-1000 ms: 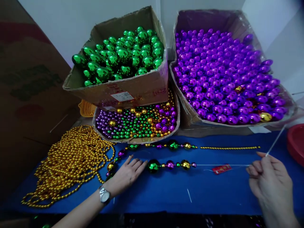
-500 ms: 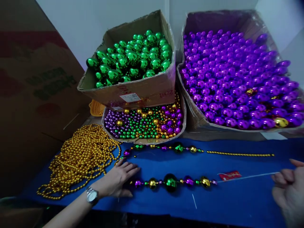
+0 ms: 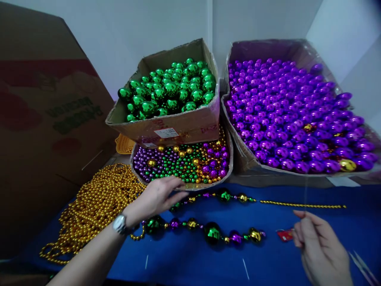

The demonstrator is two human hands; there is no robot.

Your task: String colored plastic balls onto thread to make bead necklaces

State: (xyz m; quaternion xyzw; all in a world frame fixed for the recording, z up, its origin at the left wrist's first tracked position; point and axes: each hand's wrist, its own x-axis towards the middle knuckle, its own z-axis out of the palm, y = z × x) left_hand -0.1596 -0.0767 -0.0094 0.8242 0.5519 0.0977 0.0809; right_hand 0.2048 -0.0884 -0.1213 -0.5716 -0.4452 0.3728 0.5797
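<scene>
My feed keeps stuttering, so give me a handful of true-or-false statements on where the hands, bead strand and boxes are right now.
1. The left hand hovers at the front rim of the mixed bead tray. True.
2. The right hand pinches a thin string. True.
3. The box of green balls sits right of the purple ones. False: it sits left of the box of purple balls.
4. The bead strand hangs in the air. False: it lies on the blue cloth.
5. The gold bead pile lies right of the right hand. False: it lies far left, beside the left forearm.
</scene>
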